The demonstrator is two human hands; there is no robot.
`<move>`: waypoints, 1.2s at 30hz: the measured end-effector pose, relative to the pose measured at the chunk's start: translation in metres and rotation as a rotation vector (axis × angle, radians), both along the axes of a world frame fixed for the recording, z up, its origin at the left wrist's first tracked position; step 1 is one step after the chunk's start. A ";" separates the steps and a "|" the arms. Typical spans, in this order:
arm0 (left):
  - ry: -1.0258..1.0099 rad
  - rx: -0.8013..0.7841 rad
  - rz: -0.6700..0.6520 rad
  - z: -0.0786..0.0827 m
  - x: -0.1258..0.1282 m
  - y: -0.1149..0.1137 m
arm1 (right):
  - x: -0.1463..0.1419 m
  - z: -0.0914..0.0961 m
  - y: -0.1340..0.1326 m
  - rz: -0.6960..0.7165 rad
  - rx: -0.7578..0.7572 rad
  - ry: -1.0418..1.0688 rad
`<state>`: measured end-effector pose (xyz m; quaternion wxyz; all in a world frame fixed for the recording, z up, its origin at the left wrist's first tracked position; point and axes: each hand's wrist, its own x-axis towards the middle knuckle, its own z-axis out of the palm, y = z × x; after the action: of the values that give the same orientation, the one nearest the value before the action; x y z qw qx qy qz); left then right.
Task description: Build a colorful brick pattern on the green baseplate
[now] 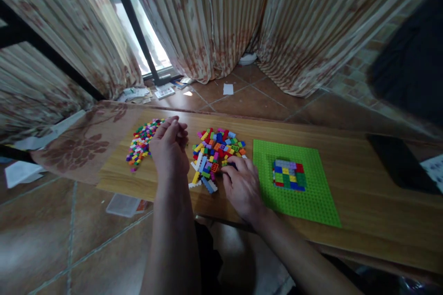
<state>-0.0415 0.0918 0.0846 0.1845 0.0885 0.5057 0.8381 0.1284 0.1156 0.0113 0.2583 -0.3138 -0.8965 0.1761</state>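
My left hand (170, 144) is raised between two piles of toy bricks, its fingers curled in and thumb pressed to them; whatever is inside is hidden. Just left of it lies a pile of small bricks (141, 142) in mixed colours. My right hand (242, 185) reaches into the right edge of a pile of larger bricks (211, 148), fingers bent and closed near a dark spot, and what they grip is hidden. To its right lies a green baseplate (304, 207), bearing a low block of multicoloured bricks (289, 175) joined together.
The wooden table (374, 212) runs across the view, with a patterned cloth (86, 143) at its left end. A flat black object (398, 161) lies at the right. A clear plastic lid or box (122, 205) sits below the table, and papers (136, 94) lie on the floor near the curtains.
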 end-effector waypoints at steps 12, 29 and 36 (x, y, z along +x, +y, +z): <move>-0.027 0.036 0.000 -0.001 0.001 -0.002 | -0.002 -0.002 -0.005 0.030 0.080 -0.032; 0.130 -0.136 -0.240 -0.003 0.027 0.011 | 0.061 0.021 0.025 0.006 -0.187 0.231; 0.473 -0.301 -0.600 -0.032 0.089 0.043 | 0.151 0.023 0.067 -0.297 -0.306 0.318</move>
<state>0.0472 0.1349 0.0524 0.3103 0.3945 0.6029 0.6202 0.2796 0.1826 0.0342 0.3684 -0.4457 -0.7519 0.3167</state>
